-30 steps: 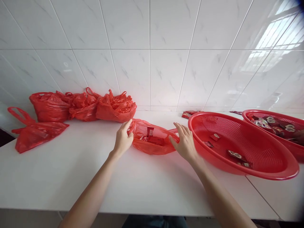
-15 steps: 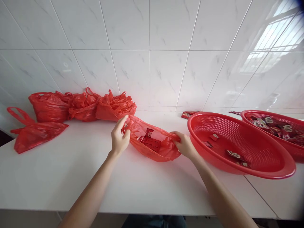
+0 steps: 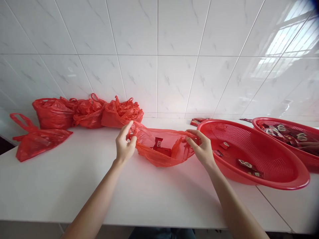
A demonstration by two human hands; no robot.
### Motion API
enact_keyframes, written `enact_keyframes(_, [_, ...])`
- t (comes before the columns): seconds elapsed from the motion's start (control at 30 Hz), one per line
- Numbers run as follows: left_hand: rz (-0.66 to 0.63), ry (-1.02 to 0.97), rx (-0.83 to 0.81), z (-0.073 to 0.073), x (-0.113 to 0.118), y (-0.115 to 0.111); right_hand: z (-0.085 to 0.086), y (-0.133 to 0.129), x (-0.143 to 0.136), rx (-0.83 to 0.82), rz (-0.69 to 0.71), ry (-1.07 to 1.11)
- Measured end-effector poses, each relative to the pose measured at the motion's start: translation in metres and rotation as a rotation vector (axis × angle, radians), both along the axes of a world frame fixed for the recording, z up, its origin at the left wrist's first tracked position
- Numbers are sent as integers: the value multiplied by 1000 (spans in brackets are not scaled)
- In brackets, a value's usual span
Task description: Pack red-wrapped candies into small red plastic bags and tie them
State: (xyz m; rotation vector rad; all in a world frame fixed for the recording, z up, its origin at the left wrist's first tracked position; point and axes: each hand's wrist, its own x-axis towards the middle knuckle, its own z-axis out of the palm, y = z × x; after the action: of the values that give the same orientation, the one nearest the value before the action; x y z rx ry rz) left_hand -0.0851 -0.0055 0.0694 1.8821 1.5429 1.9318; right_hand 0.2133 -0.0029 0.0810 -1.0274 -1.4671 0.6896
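Note:
Between my hands a red plastic bag (image 3: pixel 159 160) is spread with its mouth facing up. Its left edge is pinched in my left hand (image 3: pixel 125 143). My right hand (image 3: pixel 201 147) grips the right edge of the mouth between thumb and fingers. Inside the bag lie several small red wrapped packets (image 3: pixel 163 151), one tilted with a white label. Just right of my right hand stands a large red plastic colander (image 3: pixel 271 156), with a few dark and red packets (image 3: pixel 245 163) scattered on its bottom.
Three full red bags (image 3: pixel 56 114) line the tiled wall at the back left, a flatter tied bag (image 3: pixel 37 142) before them. A second red colander (image 3: pixel 309 153) with many packets stands far right, a person's hand (image 3: pixel 310 146) at it. Loose packets (image 3: pixel 198 121) lie behind the colander.
My right hand has moved right and slightly up, pulling the bag's mouth wider and tauter. My left hand stays nearly in place. Another person's hand has appeared in the far right colander.

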Motion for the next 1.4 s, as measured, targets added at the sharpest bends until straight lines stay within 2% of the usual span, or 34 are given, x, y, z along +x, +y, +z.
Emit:
enact_keyframes(0.1, [34, 43, 6, 12, -5, 1, 10, -2, 4, 41, -78, -130])
enact_keyframes(0.2, [36, 158, 7, 32, -12, 4, 28, -3, 9, 25, -66, -35])
enact_keyframes(0.33, [29, 322, -17, 70, -20, 10, 61, 0, 14, -33, 113, 186])
enact_keyframes(0.43, [74, 398, -13, 101, -20, 12, 85, 4, 17, -10, 222, 271])
enact_keyframes(0.57, [132, 391, -14, 141, -13, 8, 113, 2, 15, 103, 159, 217])
enact_keyframes(0.63, [81, 304, -56, 157, -5, 5, 126, -4, 9, 148, 114, 98])
enact_keyframes(0.73, [-168, 115, -189, 173, 15, 1, 142, -14, -5, 202, 145, -60])
enact_keyframes(0.8, [-382, 21, -249, 180, 33, -1, 149, -18, -18, 255, 199, -114])
enact_keyframes(0.9, [-667, -14, -291, 185, 60, -5, 157, -19, -38, 379, 274, -173])
enact_keyframes(1.0, [-855, -7, -298, 187, 80, -5, 160, -16, -53, 524, 288, -253])
enact_keyframes(1.1, [-898, -31, -279, 188, 88, -1, 164, -13, -58, 630, 203, -323])
enact_keyframes(1.23, [-817, -54, -294, 187, 86, 7, 167, -10, -47, 655, 109, -276])
enact_keyframes(1.33, [-812, -69, -305, 185, 84, 10, 158, -3, -31, 578, 122, -184])
enact_keyframes(1.4, [-841, -71, -270, 184, 85, 11, 143, 3, -23, 439, 215, -150])
